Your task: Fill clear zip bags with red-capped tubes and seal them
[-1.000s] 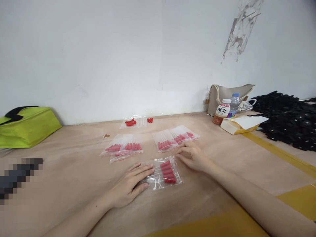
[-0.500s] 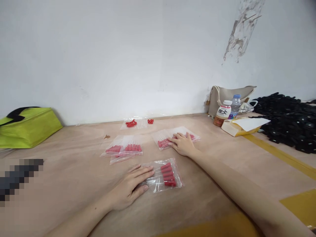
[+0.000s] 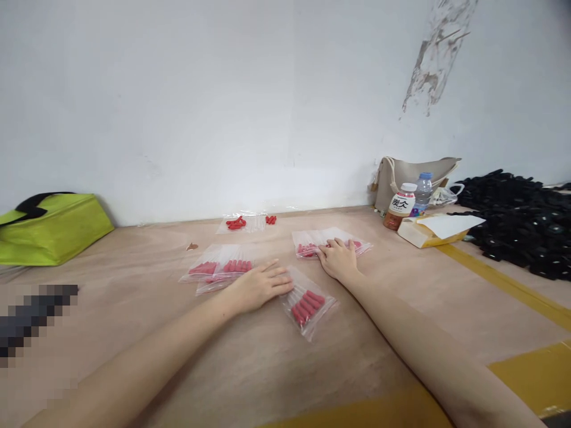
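Observation:
A clear zip bag (image 3: 307, 306) with several short red rods in a row lies slanted in front of me. My left hand (image 3: 264, 285) rests flat at its upper left corner, fingers stretched out and touching the plastic. Farther up and to the right, my right hand (image 3: 338, 258) lies with spread fingers over a pair of overlapping bags (image 3: 307, 245) of red rods, hiding part of them. Left of my left hand lie more overlapping bags (image 3: 232, 267) of the same rods.
By the wall lie a clear bag with loose red rods (image 3: 236, 223) and a few more rods (image 3: 270, 220). A lime green bag (image 3: 57, 229) stands at left. Bottles (image 3: 400, 208), a box (image 3: 435, 230), a beige bag (image 3: 413, 168) and a black heap (image 3: 517, 220) are at right.
My left hand has moved forward, and the front bag has turned and shifted slightly. The bags under my right hand have slid to the right with it.

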Tool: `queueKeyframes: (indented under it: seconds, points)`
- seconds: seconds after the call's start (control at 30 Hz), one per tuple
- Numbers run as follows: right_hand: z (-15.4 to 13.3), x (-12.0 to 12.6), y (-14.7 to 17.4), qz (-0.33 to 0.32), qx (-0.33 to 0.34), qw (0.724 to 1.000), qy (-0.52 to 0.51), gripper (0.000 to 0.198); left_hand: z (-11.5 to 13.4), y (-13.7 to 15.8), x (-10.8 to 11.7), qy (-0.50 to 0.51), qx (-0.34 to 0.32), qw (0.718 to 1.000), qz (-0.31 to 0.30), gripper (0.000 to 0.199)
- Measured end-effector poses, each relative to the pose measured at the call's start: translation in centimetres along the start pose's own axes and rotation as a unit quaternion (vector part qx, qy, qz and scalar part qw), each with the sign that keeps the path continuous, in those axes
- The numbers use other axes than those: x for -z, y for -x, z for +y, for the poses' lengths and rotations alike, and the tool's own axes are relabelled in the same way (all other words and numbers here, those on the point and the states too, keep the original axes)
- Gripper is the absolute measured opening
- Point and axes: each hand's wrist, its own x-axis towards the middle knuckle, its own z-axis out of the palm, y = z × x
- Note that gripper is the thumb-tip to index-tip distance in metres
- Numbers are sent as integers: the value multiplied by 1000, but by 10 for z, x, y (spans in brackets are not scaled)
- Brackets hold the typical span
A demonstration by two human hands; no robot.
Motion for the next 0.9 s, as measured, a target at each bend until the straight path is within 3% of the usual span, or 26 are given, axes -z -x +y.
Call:
queueKeyframes:
  seconds: [0.07,0.13,0.23,0.27,0.4,0.5,0.7,0.9]
  points:
    - [0,2,2,18,2,1000,-5,33,-15,-11,-2,-15,18,1000,3,39]
    - [-2,5,4,32,2,999,-14,31,-19,-16,-1,-22,88,995,45,37]
    - [-5,11,11,61,12,997,-49,33,2,-20,2,-4,247,961,125,34]
    - [-5,13,15,72,18,995,-65,32,15,-21,3,14,273,954,124,39]
    - [1,23,33,85,77,982,-153,26,67,-24,7,62,201,973,98,58]
    - [9,33,47,60,152,957,-239,24,80,-20,6,84,146,982,87,43]
    - [2,43,51,13,303,914,-268,39,45,2,-6,65,198,972,109,33]
    - [-22,24,22,116,370,913,-129,18,18,6,-17,51,218,965,135,34]
